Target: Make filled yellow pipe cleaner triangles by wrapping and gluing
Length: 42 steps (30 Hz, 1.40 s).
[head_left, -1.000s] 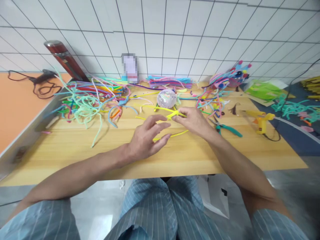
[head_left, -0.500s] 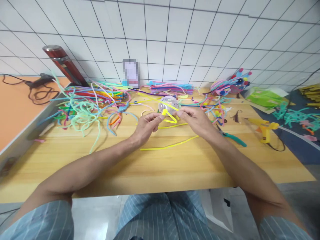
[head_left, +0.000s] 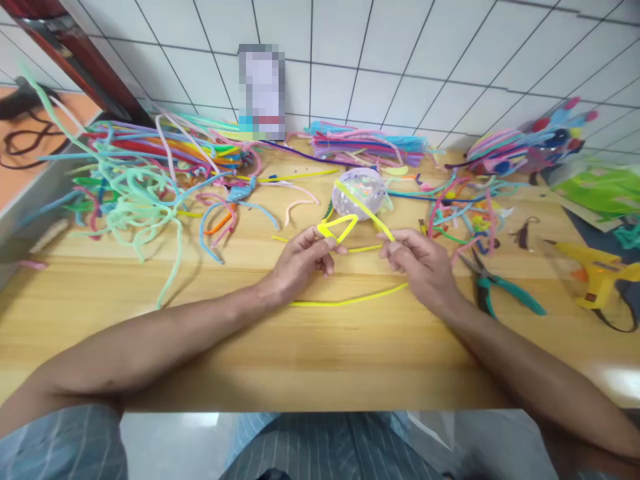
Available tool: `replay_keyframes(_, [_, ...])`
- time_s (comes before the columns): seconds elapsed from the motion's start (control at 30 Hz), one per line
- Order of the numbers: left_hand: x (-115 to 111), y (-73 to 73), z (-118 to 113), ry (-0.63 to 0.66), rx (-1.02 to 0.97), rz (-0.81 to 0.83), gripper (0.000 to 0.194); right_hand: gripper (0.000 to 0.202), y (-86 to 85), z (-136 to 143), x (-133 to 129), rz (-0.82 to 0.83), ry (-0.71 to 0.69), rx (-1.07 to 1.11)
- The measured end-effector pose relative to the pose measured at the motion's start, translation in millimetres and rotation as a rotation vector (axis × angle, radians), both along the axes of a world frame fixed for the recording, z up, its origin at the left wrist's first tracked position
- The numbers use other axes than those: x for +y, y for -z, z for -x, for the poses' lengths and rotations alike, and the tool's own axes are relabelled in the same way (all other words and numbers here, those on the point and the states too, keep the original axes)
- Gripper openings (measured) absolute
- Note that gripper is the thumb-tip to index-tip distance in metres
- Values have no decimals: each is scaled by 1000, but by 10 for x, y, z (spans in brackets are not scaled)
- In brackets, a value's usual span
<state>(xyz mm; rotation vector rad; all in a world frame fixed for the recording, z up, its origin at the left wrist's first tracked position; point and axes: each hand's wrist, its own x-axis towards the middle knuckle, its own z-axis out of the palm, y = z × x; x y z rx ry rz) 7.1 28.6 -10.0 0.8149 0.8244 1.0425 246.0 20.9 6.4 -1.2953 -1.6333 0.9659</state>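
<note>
My left hand (head_left: 304, 262) is closed on a yellow pipe cleaner (head_left: 346, 230) bent into a small triangle that juts out past the fingertips. A straight yellow length of pipe cleaner (head_left: 364, 208) slants up and left from the pinched fingers of my right hand (head_left: 423, 265). Whether it joins the bent piece, I cannot tell. Just behind both hands is a clear, shiny round container (head_left: 373, 187), partly covered by the straight length. Another yellow pipe cleaner (head_left: 345, 302) lies on the wooden table below my hands, and one more is partly hidden behind them.
Tangled mint-green pipe cleaners (head_left: 145, 193) and coloured bundles spread over the left. Another bundle (head_left: 367, 143) lies by the tiled wall, near a blurred upright phone-like object (head_left: 263, 93). Teal-handled pliers (head_left: 515, 293) and a yellow glue gun (head_left: 597, 273) rest on the right.
The view has shifted closer to the table. My right hand has moved lower relative to the container, and the yellow triangle is turned differently at my left fingertips. Both hands keep their hold.
</note>
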Motion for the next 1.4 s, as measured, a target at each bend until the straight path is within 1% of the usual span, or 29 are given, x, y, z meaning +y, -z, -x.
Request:
replay_keyframes(0.13, [-30, -18, -4, 3, 33, -33, 30, 21, -50, 42, -25, -13, 16, -24])
replay_keyframes(0.27, [-59, 28, -9, -1, 58, -42, 26, 23, -102, 70, -62, -53, -14, -81])
replay_keyframes(0.4, [-64, 37, -7, -20, 44, -58, 20, 20, -121, 46, -102, -148, -14, -177])
replay_keyframes(0.53, [-65, 2, -15, -47, 57, -56, 23, 21, -169, 21, -129, -312, -4, -295])
replay_keyframes(0.6, [-71, -6, -24, -48, 80, -75, 24, 22, -216, 33, -136, -366, 7, -353])
replay_keyframes(0.73, [-96, 22, -33, -56, 138, -113, 26, 23, -279, 68, -158, -364, 43, -375])
replay_keyframes(0.83, [-101, 70, -23, -56, 155, -117, 25, 21, -241, 44, -194, -357, 52, -334])
replay_keyframes(0.93, [-95, 103, -14, -42, 162, -123, 20, 17, -135, -22, -254, -367, 73, -305])
replay_keyframes(1.03, [-102, 90, -22, -27, 156, -131, 18, 16, -4, -87, -315, -363, 97, -297])
replay_keyframes(1.17, [-110, 56, -35, -41, 157, -119, 22, 16, 119, -130, -353, -354, 109, -294])
replay_keyframes(1.3, [-91, 78, -26, -58, 155, -123, 26, 18, 131, -134, -368, -348, 95, -298])
replay_keyframes(1.4, [-71, 101, -15, -66, 169, -129, 33, 18, 111, -141, -378, -361, 89, -296])
